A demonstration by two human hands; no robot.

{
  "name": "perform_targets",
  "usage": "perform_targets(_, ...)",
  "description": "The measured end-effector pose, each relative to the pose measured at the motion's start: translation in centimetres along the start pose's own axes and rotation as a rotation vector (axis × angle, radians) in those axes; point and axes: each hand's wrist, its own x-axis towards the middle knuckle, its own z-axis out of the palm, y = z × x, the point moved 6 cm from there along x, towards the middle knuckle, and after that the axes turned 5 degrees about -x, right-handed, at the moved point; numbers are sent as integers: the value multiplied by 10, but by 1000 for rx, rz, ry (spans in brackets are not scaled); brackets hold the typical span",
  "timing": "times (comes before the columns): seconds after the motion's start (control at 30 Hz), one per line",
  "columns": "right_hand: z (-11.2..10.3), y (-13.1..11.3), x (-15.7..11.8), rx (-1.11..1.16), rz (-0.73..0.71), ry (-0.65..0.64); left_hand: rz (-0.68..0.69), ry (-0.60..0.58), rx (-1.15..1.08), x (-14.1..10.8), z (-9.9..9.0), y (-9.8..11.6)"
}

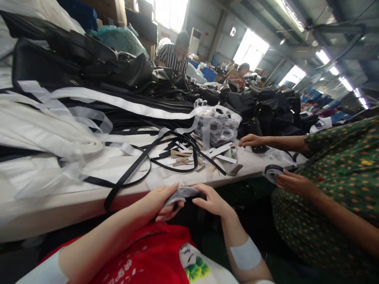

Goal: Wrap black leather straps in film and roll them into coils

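Observation:
Just off the table's front edge, my left hand (166, 201) is closed around a bunched whitish translucent strip (180, 194). One end of that strip reaches the fingertips of my right hand (211, 200), whose thumb stands apart from the fingers. On the table above my hands lie black straps (132, 169) in loose loops. Beyond them sits a pile of clear and grey rolled strips (217, 124), with brown and white short strips (182, 156) scattered before it.
Folded white material (74, 132) covers the table's left side. Black bags (89, 63) are heaped along the back. At my right, a person in a green dotted garment (346, 169) holds a black-and-clear roll (272, 172) and reaches a hand (251, 140) over the table.

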Motion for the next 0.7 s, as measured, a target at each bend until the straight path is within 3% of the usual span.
perform_targets(0.07, 12, 1, -2, 19, -8, -18, -47, -35, -209, -1, 0, 2)
perform_targets(0.13, 15, 8, -2, 10, 30, 61, -58, -20, -341, -3, -5, 9)
perform_targets(0.27, 14, 27, -1, -80, 110, 226, 52, 39, -546, -12, -16, 42)
perform_targets(0.33, 28, 30, 1, -92, 154, 116, 180, 90, -620, -16, -22, 64)
perform_targets(0.4, 51, 23, -1, -47, 179, -107, 369, 167, -617, -18, -31, 84)
perform_targets(0.5, 85, -6, -16, 192, 140, -460, 737, 453, -286, -23, -51, 96)
perform_targets(0.57, 86, -24, -26, 416, 115, -531, 856, 664, 157, -26, -56, 89)
perform_targets(0.63, 68, -27, -26, 588, 114, -389, 828, 688, 576, -22, -52, 73)
perform_targets(0.7, 42, -17, -22, 648, 128, -167, 744, 544, 812, -15, -43, 54)
